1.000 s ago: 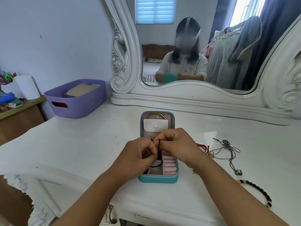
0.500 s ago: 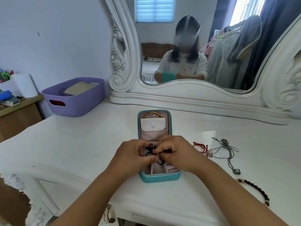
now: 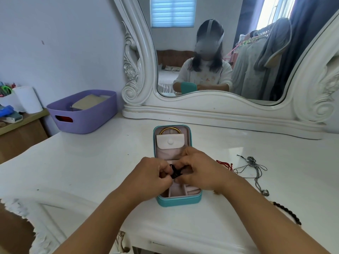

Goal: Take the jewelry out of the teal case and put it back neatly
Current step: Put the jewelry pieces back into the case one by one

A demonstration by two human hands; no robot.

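Observation:
The teal case (image 3: 178, 202) lies open on the white dresser, its pink lining showing. A gold bangle (image 3: 169, 129) sits behind a white snap pouch (image 3: 170, 141) in the lid. Over the case's middle, my left hand (image 3: 151, 176) and my right hand (image 3: 199, 170) both pinch a bunched black cord (image 3: 175, 171). The hands hide most of the lower compartments. To the right on the dresser lie a red cord (image 3: 224, 164), a grey cord necklace with a metal ring (image 3: 256, 173) and a dark bead bracelet (image 3: 288, 213).
A large white framed mirror (image 3: 220, 114) stands behind the case. A purple basket (image 3: 82, 114) holding a box sits at the back left. A wooden side table (image 3: 20, 129) with a paper roll and clutter is at the far left.
The black cord, hanging in a loop a second ago, is now gathered into a small bunch between my fingers. Both hands have lowered slightly toward the case.

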